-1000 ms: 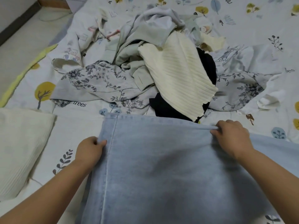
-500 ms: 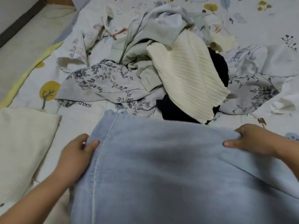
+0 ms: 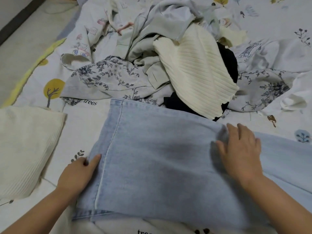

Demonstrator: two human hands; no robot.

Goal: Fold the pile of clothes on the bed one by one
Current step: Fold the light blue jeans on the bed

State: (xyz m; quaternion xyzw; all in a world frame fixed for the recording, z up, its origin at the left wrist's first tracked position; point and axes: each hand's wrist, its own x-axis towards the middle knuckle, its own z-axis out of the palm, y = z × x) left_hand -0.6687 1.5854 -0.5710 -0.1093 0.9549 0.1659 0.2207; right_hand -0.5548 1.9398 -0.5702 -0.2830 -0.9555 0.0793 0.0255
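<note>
Lying flat across the lower centre of the frame, a pair of light blue denim jeans [image 3: 160, 157] is spread over the white bedsheet printed with trees and leaves [image 3: 84, 125], its hem edge running toward the upper left and its fabric trailing off the right edge. The right hand [image 3: 239, 152] rests palm down on the denim at centre right, fingers spread and extended forward, open and pressing flat without gripping; its forearm enters from the lower right corner. The left hand [image 3: 79, 173] sits at the jeans' left edge in the lower left, thumb laid on top of the denim near the side seam while the fingers curl beneath the edge, a light pinch on the fabric; its forearm comes in from the bottom left corner.

Above the jeans, in the upper centre, sits the jumbled pile of clothes: a cream ribbed knit garment [image 3: 197, 71] on top, a black garment [image 3: 226, 59] under it, a grey floral-print fabric [image 3: 108, 78] to the left and a pale grey-green garment [image 3: 165, 19] behind. A folded cream ribbed knit piece [image 3: 25, 146] lies at the left edge.
</note>
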